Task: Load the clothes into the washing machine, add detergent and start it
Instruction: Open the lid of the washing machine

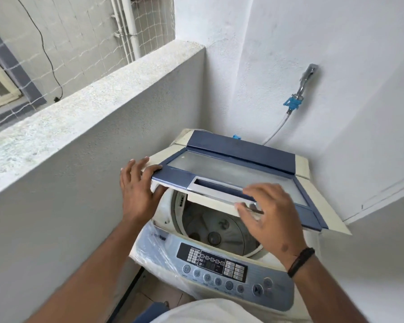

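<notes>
Nearest the camera is the washing machine's control panel [216,268], its left end under clear plastic film [159,250]; behind it the drum [217,227] gapes, and no clothes or detergent show in this view.

At the machine's left edge, the left hand [137,191] holds the front-left corner of the lid [231,170], thumb on the blue frame and fingers curled round its edge. The lid is half raised, hinged along the machine's back edge.

To the right, the right hand [269,215] lies over the lid's front edge beside the recessed handle [222,186], fingers bent loosely; whether they hook under the rim cannot be told.

The lid looks like a stiff plastic frame round a glazed pane, probably light but folding at its middle seam, so it may buckle or drop. The front rim and handle recess seem the safest holds, away from the pane.

At the far right a tap [307,76] feeds a hose [276,128] on the wall.
</notes>
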### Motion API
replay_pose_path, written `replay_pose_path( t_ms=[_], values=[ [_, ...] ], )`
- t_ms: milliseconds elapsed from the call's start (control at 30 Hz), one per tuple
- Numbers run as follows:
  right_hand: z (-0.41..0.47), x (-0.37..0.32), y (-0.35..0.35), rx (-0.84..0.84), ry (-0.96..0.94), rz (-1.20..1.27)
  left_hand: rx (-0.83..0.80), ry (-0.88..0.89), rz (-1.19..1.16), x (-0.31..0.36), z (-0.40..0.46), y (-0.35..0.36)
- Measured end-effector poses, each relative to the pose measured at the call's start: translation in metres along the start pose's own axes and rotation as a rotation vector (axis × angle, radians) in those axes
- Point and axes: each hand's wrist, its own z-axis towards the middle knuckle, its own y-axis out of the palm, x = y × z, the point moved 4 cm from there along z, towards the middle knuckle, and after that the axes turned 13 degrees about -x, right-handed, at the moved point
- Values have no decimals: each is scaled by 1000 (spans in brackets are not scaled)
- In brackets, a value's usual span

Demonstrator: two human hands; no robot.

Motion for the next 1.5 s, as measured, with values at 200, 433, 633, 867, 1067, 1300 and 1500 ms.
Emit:
replay_pose_path(
  t_ms=[200,433,633,867,1067,1300,1500],
  values=[
    [-20,48,-28,396,89,-11,66,-7,15,11,9,-7],
    [-24,67,-41,486,142,-130,173,11,-129,43,42,-20],
    [6,92,-46,364,252,-274,222,82,-151,58,88,-27],
    [57,116,-68,291,302,-342,158,42,-98,74,146,-29],
    [99,142,-84,246,299,-356,75,70,-70,87,201,-28],
    [156,180,-91,209,323,-370,-76,125,-10,90,266,-18],
    [197,209,-86,61,418,-379,-164,135,52,88,308,2]
  ],
)
